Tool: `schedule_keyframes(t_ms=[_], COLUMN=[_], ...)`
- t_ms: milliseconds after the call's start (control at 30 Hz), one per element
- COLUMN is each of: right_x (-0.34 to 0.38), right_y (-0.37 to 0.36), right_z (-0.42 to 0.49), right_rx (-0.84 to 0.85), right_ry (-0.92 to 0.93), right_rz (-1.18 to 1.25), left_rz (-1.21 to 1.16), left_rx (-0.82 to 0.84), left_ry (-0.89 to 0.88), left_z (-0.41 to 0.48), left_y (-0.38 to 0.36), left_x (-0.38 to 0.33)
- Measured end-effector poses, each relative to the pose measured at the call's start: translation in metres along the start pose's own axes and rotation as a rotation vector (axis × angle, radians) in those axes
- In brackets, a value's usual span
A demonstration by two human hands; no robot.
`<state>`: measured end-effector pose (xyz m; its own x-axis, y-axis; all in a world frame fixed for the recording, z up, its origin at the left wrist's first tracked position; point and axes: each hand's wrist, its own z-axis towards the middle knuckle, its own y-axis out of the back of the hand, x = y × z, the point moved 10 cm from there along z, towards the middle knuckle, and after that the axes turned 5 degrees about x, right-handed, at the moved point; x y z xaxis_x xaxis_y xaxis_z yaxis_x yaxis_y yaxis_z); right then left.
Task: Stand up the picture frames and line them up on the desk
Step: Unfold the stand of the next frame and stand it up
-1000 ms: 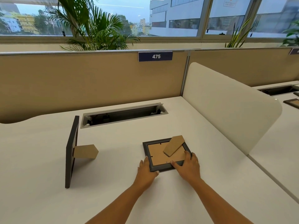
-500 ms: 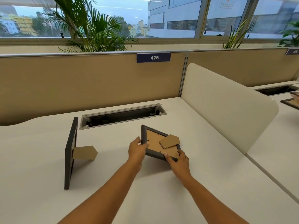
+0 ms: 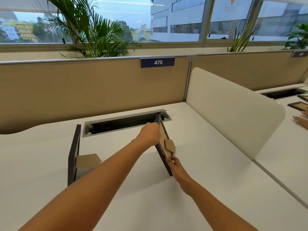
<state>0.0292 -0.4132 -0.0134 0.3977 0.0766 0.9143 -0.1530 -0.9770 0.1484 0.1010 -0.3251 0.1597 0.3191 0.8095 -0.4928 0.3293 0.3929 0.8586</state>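
Both my hands hold a dark picture frame (image 3: 164, 148) on its edge near the middle of the white desk (image 3: 208, 172). Its brown cardboard back and folded-out stand face right. My left hand (image 3: 149, 134) grips the frame's far upper part. My right hand (image 3: 175, 165) grips its near lower corner. A second dark frame (image 3: 74, 154) stands upright to the left, propped on its cardboard stand (image 3: 88, 160), back facing right.
An open cable tray slot (image 3: 125, 122) runs along the back of the desk before the beige partition (image 3: 91, 90). A white curved divider (image 3: 233, 114) bounds the right side. Beyond it lie another frame (image 3: 298, 105) and another person's hand (image 3: 301, 120).
The frame lay flat on its face with both hands at its near edge. It has been lifted, turned and raised onto its edge, and my left hand moved up to its far end.
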Motion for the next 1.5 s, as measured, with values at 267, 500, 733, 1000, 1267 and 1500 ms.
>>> schedule_keyframes(t_ms=[267,500,733,1000,1267,1500], right_x=[0.041,0.062,0.07,0.081,0.087,0.086], right_y=[0.049,0.055,0.058,0.07,0.072,0.073], right_z=[0.009,0.013,0.014,0.004,-0.002,-0.003], right_rx=[-0.264,-0.325,-0.344,-0.435,-0.482,-0.487], right_ry=[0.175,0.245,0.289,0.349,0.406,0.382], right_rz=[-0.344,-0.697,-0.887,-1.015,-1.077,-1.082], left_rz=[0.194,0.167,0.178,0.186,0.215,0.209], left_rx=[0.051,0.014,-0.021,-0.042,-0.054,-0.063], left_ry=[-0.074,-0.098,-0.109,-0.12,-0.121,-0.14], left_z=[-0.004,-0.004,-0.005,-0.007,-0.006,-0.006], left_y=[-0.009,-0.007,-0.006,-0.006,-0.006,-0.008], left_x=[-0.031,-0.039,-0.042,-0.046,-0.046,-0.049])
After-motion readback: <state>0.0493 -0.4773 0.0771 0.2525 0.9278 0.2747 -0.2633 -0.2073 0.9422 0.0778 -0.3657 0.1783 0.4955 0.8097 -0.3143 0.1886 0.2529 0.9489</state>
